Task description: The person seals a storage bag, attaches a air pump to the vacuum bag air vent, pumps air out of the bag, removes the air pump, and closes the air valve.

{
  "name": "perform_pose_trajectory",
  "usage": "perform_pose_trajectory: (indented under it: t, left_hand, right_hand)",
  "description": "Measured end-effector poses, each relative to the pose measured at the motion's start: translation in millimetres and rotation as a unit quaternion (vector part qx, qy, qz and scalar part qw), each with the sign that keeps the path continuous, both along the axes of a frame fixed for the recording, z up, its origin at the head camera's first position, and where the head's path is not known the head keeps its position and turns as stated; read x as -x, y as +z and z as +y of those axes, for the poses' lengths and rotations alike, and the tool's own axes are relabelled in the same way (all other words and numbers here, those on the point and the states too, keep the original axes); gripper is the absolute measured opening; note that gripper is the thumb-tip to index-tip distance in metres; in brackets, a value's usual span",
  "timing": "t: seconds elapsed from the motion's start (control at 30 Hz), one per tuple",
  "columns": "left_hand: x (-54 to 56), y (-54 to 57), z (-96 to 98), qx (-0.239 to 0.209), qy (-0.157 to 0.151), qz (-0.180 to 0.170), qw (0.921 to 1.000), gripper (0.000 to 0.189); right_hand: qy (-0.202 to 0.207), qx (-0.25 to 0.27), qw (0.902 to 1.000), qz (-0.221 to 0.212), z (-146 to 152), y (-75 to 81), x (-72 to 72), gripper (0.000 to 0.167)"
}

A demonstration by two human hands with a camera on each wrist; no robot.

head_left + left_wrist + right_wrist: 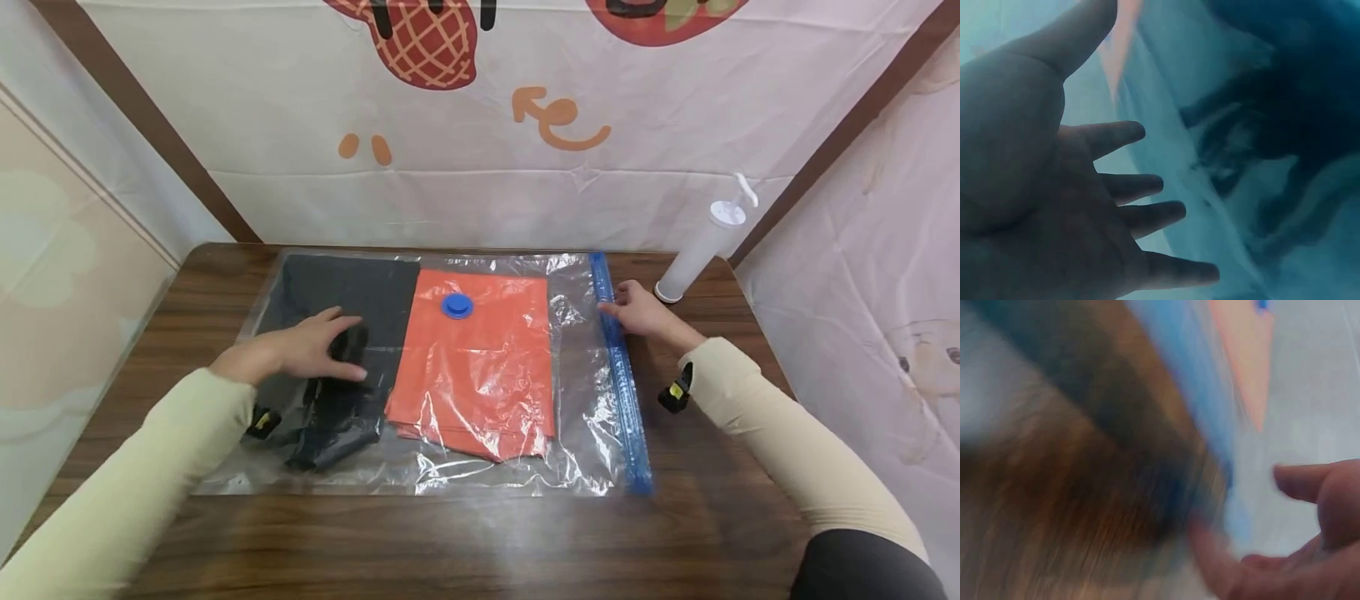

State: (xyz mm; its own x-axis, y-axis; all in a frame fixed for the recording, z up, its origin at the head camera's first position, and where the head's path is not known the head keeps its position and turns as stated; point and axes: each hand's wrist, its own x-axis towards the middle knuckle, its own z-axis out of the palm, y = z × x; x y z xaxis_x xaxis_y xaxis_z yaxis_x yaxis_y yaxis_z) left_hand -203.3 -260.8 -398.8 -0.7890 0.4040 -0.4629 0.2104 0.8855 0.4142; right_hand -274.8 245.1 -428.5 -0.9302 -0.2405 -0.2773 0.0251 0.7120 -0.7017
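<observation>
My left hand [311, 346] is lying spread over the black folded cloth [382, 308], holding nothing; I can't tell if it's pressing the plastic. My right hand [643, 310] is sitting at the blue zip strip [621, 375], thumb and fingers parted, gripping nothing I can see; contact is blurring out in the wrist view. The clear storage bag [581, 375] is lying flat on the tabletop [450, 542], with the black cloth and the orange folded cloth [480, 375] resting side by side inside. Risks, my judgement: the strip could be leaking if I'm leaving any stretch of it unpressed, or if wrinkled film is catching in it. The black cloth's near end is looking rumpled, so a shove from my left hand could be bunching it up further. The blue valve cap [457, 306] is sitting over the orange cloth, so fabric could be blocking it under suction. The white hand pump [697, 254] is standing near my right hand; a careless elbow could be toppling it. Counting: I'm seeing two hands, one bag, one zip strip, one valve cap, two cloths (one black, one orange), one pump, one tabletop.
</observation>
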Motion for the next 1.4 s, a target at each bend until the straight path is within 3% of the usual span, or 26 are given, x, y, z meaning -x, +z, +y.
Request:
perform_pose_trajectory:
  t: [0.07, 0.17, 0.33, 0.47, 0.57, 0.77, 0.9, 1.13, 1.4]
  left_hand:
    - [-13.8, -6.0, -12.5, 0.002, 0.015, 0.004, 0.9999, 0.109]
    - [-34.0, -12.9, -23.7, 0.006, 0.032, 0.011, 0.9994, 0.116]
    - [-61.7, -23.1, -33.1, -0.003, 0.05, 0.026, 0.9984, 0.122]
    - [-76.7, -33.6, -36.7, -0.011, 0.073, 0.032, 0.9968, 0.127]
    - [-82.7, -41.4, -37.1, -0.012, 0.082, 0.04, 0.9957, 0.129]
    - [-86.5, -50.5, -37.5, -0.008, 0.094, 0.057, 0.9939, 0.13]
    - [-85.7, -55.3, -37.5, -0.003, 0.099, 0.065, 0.9929, 0.132]
    - [-85.6, -62.3, -33.7, -0.003, 0.11, 0.072, 0.9913, 0.135]
    - [-81.3, -61.4, -28.5, 0.01, 0.123, 0.064, 0.9904, 0.136]
  right_hand:
    - [0.058, -0.079, 0.9918, 0.082, -6, 1.1, -14.7, 0.064]
    - [0.142, -0.145, 0.9658, 0.161, -14, 5.6, -49.5, 0.07]
    - [0.267, -0.157, 0.9396, 0.145, -25, 7.5, -116.7, 0.1]
    - [0.325, -0.166, 0.9174, 0.157, -24, -6.5, -144.9, 0.111]
    - [0.33, -0.175, 0.9105, 0.178, -19, -19.9, -151.6, 0.118]
    - [0.321, -0.153, 0.9191, 0.17, -13, -34.9, -153.5, 0.121]
    - [0.316, -0.152, 0.924, 0.153, -12, -37.4, -151.8, 0.121]
    - [0.318, -0.158, 0.9218, 0.156, -11, -38.1, -145.6, 0.122]
    - [0.319, -0.134, 0.9256, 0.153, -6, -38.4, -132.9, 0.123]
